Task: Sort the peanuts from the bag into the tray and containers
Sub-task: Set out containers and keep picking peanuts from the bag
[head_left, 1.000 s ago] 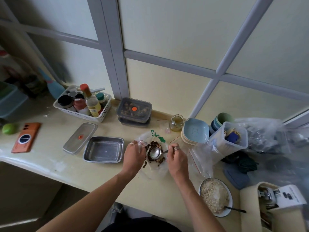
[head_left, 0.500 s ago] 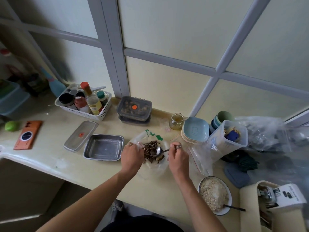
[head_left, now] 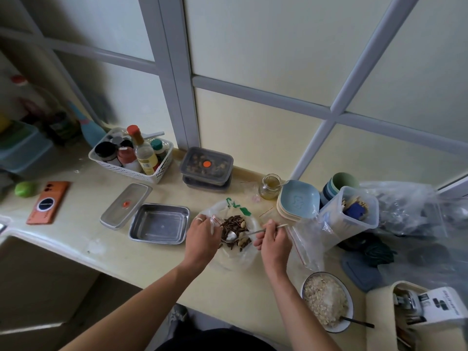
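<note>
Peanuts (head_left: pixel 243 224) were not in the nearest vessel, a white bowl (head_left: pixel 303 291) of pale flakes at the counter's front right with a dark utensil resting in it. They lay just beyond, a few pale kernels scattered through a heap of dark strips inside the clear bag (head_left: pixel 235 259), which was spread flat on the counter between both hands. Left hand (head_left: pixel 202 236) pinched the bag's left edge and held the mouth open. Right hand (head_left: pixel 274 243) gripped the handle of a metal spoon (head_left: pixel 231 236), whose bowl sat in the heap. Judged the kernels light, hard and smooth, so apt to roll off a spoon or slip from fingertips; best scooped from below or pinched singly across the short side. The bag looked thin, limp and slick, so it should be held at the mouth rim, not the belly. Left of the bag, close by, sat the steel tray (head_left: pixel 159 224), nothing in it, with its lid (head_left: pixel 126 205) alongside. Farther back against the wall stood two stacked lidded containers (head_left: pixel 206 164), contents unclear, and a white basket (head_left: pixel 152 177) of bottles.
</note>
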`<state>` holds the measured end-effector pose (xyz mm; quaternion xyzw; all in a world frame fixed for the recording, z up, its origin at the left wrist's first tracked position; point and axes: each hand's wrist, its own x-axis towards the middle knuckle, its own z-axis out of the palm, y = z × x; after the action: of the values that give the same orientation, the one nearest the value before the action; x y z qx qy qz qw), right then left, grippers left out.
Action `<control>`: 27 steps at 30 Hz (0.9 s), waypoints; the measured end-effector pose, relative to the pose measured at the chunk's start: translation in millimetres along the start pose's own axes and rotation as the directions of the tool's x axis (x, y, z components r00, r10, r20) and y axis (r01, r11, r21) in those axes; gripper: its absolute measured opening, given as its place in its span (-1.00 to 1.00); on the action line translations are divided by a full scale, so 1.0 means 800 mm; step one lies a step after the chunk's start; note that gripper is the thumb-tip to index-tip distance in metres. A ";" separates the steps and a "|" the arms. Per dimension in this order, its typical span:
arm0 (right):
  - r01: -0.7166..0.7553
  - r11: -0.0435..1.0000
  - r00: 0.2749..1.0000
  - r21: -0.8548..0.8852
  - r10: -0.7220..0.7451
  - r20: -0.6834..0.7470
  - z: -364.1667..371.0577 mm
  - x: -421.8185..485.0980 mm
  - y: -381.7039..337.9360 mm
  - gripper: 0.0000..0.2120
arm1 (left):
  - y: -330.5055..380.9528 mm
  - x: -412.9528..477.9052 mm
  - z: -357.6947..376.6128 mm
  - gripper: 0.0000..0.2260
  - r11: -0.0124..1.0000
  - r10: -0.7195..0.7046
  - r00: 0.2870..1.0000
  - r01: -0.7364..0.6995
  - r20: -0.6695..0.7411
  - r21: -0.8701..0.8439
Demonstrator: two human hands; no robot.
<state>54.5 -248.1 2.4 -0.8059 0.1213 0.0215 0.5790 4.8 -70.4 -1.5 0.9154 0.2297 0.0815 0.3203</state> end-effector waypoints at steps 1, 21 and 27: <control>-0.049 0.998 0.999 0.044 0.049 0.008 -0.001 -0.001 -0.001 -0.65 | 0.000 0.000 0.001 -0.74 1.000 0.001 1.000 -0.001 0.002 -0.006; -0.506 0.560 0.799 0.656 0.590 0.114 0.007 0.008 0.036 -0.65 | -0.007 -0.001 -0.020 -0.65 0.997 -0.024 0.996 0.018 -0.091 -0.074; -0.431 0.665 0.816 0.609 0.576 -0.052 -0.003 0.010 0.029 -0.62 | -0.026 0.001 -0.021 -0.74 0.993 -0.120 0.989 0.121 -0.092 0.007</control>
<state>57.3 -258.6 -19.6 -0.5243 0.4105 0.0470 0.7446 -7.2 -46.3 -1.4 0.8972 0.2994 0.1024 0.3082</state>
